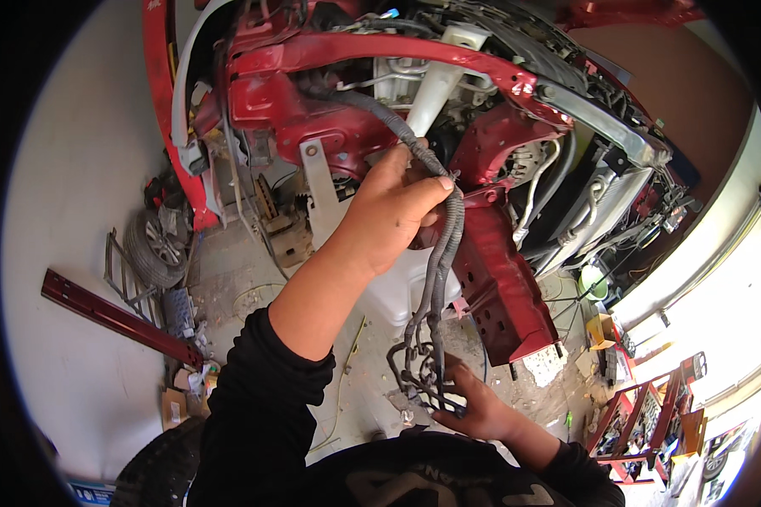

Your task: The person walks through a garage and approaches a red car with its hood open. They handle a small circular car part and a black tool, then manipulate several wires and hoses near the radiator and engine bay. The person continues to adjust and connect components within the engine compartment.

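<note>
A thick grey-wrapped wiring harness (pixel 452 228) comes out of the red car body (pixel 334 52) and hangs down in front of me. My left hand (pixel 404 196) is closed around its upper part, with the thumb lying across the wrap. Below that grip the harness splits into two strands, which end in a tangle of thinner dark cables and connectors (pixel 423 372). Down there my right hand (pixel 473 406) has its fingers bent around the lower cables, close to my body. Its fingertips are partly hidden behind the cables.
A red metal frame rail (pixel 511 296) juts toward me on the right, beside a radiator (pixel 604 207). A white plastic tank (pixel 397 291) is below the harness. A wheel (pixel 155 245) leans at the left wall; a red tool rack (pixel 643 422) stands at lower right.
</note>
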